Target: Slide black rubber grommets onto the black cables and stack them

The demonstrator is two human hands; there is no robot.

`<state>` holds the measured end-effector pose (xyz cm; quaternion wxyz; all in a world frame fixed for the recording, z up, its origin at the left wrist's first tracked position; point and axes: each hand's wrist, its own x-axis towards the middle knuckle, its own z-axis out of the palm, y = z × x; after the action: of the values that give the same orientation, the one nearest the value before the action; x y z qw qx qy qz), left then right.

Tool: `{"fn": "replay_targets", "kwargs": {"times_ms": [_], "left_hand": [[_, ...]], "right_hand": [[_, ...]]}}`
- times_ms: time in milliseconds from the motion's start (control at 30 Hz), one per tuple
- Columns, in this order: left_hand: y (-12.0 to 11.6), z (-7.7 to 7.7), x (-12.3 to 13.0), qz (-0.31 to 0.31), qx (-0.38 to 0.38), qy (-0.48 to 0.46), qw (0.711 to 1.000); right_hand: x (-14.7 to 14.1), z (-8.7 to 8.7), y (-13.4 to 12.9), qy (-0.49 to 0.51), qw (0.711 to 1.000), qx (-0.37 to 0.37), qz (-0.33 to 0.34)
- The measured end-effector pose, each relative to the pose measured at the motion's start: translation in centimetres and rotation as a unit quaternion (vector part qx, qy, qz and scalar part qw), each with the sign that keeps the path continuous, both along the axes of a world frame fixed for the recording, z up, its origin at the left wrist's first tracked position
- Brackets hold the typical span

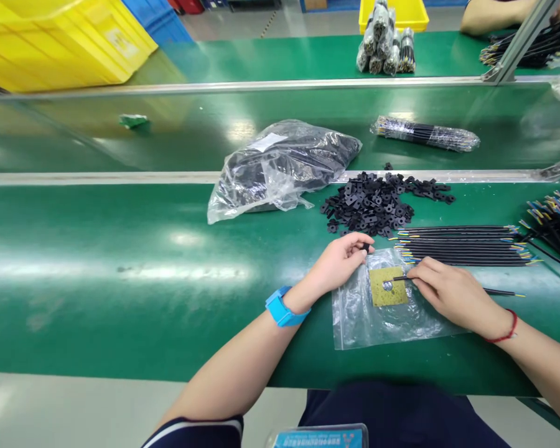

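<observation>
So the person's left hand (343, 258), a bit right of centre in the frame, has a small black piece (366, 247) nipped between thumb and fingertips. There's a chunky blue band (282, 308) on that wrist. Over to the right of it, the right hand (448, 292) is pinching a black cable (401, 278) near one end, and the other end pokes out past the hand toward the right of the frame. The pinched end is over a yellowish square (378, 295) with a silvery round spot on it; can't really tell if it's touching. That square is in the lower right-centre, at a clear zip bag (354, 326) lying flat on the green table (121, 298).

Just above the hands there's a messy pile of black pieces (371, 202), with a neat row of cables (462, 246) right of it and a loose bunch of cables (557, 227) at the right edge. A big plastic bag (284, 165) sits upper centre, a yellow bin (65, 43) upper left, and somebody else's arm (494, 15) is in the upper right corner.
</observation>
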<state>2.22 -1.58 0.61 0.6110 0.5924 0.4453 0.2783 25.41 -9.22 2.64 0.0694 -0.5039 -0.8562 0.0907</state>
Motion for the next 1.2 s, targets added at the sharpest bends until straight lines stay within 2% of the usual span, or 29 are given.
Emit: {"fn": "replay_targets", "kwargs": {"times_ms": [67,133,233,333,433,567,733,800,1067,1200], "left_hand": [[0.1,0.2,0.0,0.010,-0.029,-0.034,0.999],[0.1,0.5,0.0,0.014,-0.057,-0.067,0.996],[0.0,0.8,0.0,0.013,-0.088,-0.111,0.990],[-0.1,0.9,0.1,0.017,-0.102,-0.148,0.983],[-0.3,0.7,0.3,0.017,-0.109,-0.163,0.980],[-0.5,0.2,0.4,0.011,-0.105,-0.153,0.983],[-1.2,0.0,0.9,0.013,-0.087,-0.140,0.986],[-1.5,0.1,1.2,0.012,-0.080,-0.139,0.987],[-2.1,0.4,1.2,0.000,-0.046,-0.103,0.994],[-2.1,0.4,1.1,-0.002,-0.015,-0.053,0.998]], "right_hand": [[0.6,0.1,-0.2,0.058,0.998,-0.021,-0.003],[1.1,-0.1,-0.5,0.081,0.997,-0.008,-0.018],[1.3,-0.8,-0.8,-0.005,0.999,0.045,0.004],[0.8,-1.0,-0.9,-0.109,0.989,0.087,0.041],[0.5,-0.5,-0.5,-0.132,0.985,0.102,0.047],[0.9,0.5,0.1,-0.096,0.992,0.067,0.051],[0.8,1.6,0.5,0.051,0.997,0.056,0.031],[0.2,1.8,0.5,0.081,0.995,0.056,0.023],[-0.7,0.7,0.3,0.060,0.996,0.058,-0.022],[-0.8,0.6,0.2,0.038,0.997,0.055,-0.036]]}}
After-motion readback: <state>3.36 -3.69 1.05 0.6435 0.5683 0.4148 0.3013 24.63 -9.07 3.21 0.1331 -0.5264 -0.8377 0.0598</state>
